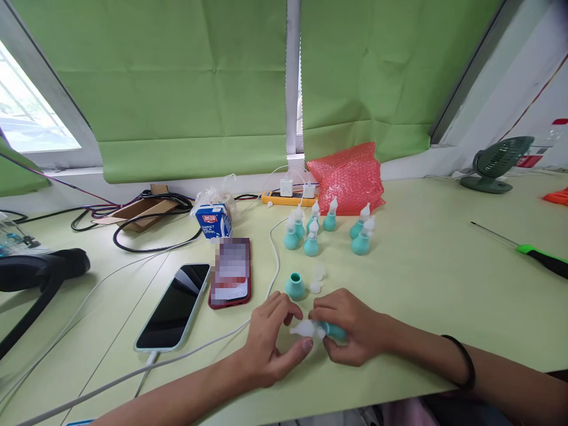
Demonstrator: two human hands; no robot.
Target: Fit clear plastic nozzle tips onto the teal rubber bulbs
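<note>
Both hands meet at the near edge of a pale green table. My right hand is closed around a teal rubber bulb. My left hand pinches the translucent white tip at the bulb's end. Just beyond the hands stands a teal bulb without a tip, with loose clear tips beside it. Farther back stand several finished teal bulbs with white tips.
Two phones lie at left with a white cable. A milk carton, power strip, pink bubble-wrap bag, cardboard box, small fan and green-handled screwdriver are around.
</note>
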